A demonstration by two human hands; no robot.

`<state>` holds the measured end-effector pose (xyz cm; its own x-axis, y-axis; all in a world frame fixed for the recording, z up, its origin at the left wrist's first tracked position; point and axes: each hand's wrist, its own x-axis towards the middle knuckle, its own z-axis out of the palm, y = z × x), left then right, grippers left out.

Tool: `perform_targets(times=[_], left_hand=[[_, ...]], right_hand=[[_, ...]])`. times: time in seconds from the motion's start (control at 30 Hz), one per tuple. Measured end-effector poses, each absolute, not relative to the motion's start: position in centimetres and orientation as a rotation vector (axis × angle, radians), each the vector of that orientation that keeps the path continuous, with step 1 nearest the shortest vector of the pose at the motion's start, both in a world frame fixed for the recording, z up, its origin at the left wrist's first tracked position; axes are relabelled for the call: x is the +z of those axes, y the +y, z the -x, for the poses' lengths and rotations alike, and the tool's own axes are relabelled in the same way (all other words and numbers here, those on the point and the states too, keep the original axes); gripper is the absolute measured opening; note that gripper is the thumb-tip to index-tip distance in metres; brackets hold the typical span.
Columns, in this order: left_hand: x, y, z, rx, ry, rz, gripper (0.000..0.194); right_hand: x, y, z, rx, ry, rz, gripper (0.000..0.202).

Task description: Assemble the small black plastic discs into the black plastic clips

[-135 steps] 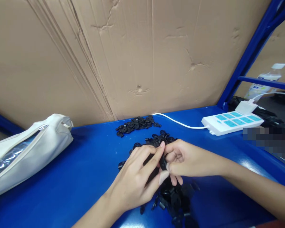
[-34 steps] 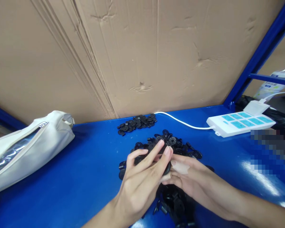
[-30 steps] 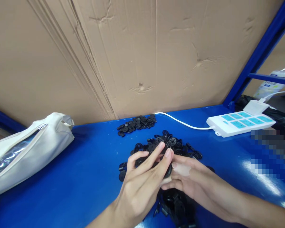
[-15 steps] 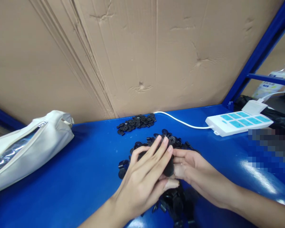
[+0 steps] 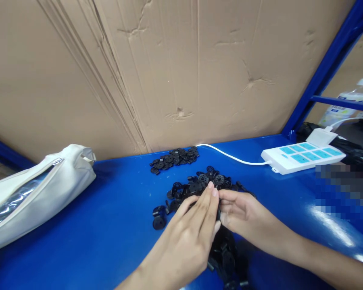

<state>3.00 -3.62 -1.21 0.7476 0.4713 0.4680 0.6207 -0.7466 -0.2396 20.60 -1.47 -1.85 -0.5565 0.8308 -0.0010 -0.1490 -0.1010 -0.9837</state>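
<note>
Workpiece [image 5: 219, 212]: blk piece, count unclear (mostly covered; only a dark edge shows). Loc.: left of the power strip [image 5: 302, 158], on its near side, held above the blue bench [image 5: 115, 209].

L. hand [image 5: 187, 237]: grip clasping the workpiece, fingers laid together over the top, thumb mostly hidden. R. hand [image 5: 245, 213]: grip apparently pinching the same workpiece from the power strip side, thumb vs. curled fingers; exact contact pts. hidden.

Handling (est., judged from similar discs in the heap [image 5: 195, 188], left of the power strip, near side): mat'l appears to be rigid moulded plastic. Expect low wt., stiff body, negligible flex. Surface looks smooth, semi-gloss, hence prob. slippery under side load; a dropped pc. would be hard to tell from other blk pcs. Disc body likely robust; small lugs and perforated faces are prob. the weak pts., so avoid bending loads there.

Rec. hold: fingertips on the rim, opp. sides, thumb flat against the face; support w/ the 2nd hand. Don't lift by a lug.

Adj. stock: loose disc [image 5: 159, 222], left of the power strip, near side; small pile [image 5: 174, 158], left of the power strip, approx. level w/ it. White zip bag [image 5: 75, 177]: far left of the power strip.
</note>
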Motion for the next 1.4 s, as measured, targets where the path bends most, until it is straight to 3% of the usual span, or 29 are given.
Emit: perform_targets(times=[0.2, 0.47, 0.9, 1.23, 1.4], left_hand=[[-1.4, -4.4, -4.0, -0.330, -0.781, 2.329, 0.043], [-1.7, -4.8, -4.1, -0.342, -0.785, 2.259, 0.047], [-1.0, -4.8, -4.2, -0.371, -0.788, 2.231, 0.045], [-1.0, -3.7, -2.8, -0.488, -0.907, 2.469, 0.045], [-0.8, -2.2, -1.5, -0.608, -0.997, 2.533, 0.047]], right_hand=[[-1.7, -2.3, -20.2, 1.751, -1.394, 0.780, 0.024], [-1.3, -2.5, -20.1, 1.670, -1.513, 0.842, 0.008], [-1.5, -1.6, -20.4, 1.569, -1.605, 0.822, 0.005], [-0.6, -0.9, -21.7, 1.522, -1.798, 0.790, 0.021], [-0.1, 0.5, -23.0, 0.992, -2.007, 0.961, 0.036]])
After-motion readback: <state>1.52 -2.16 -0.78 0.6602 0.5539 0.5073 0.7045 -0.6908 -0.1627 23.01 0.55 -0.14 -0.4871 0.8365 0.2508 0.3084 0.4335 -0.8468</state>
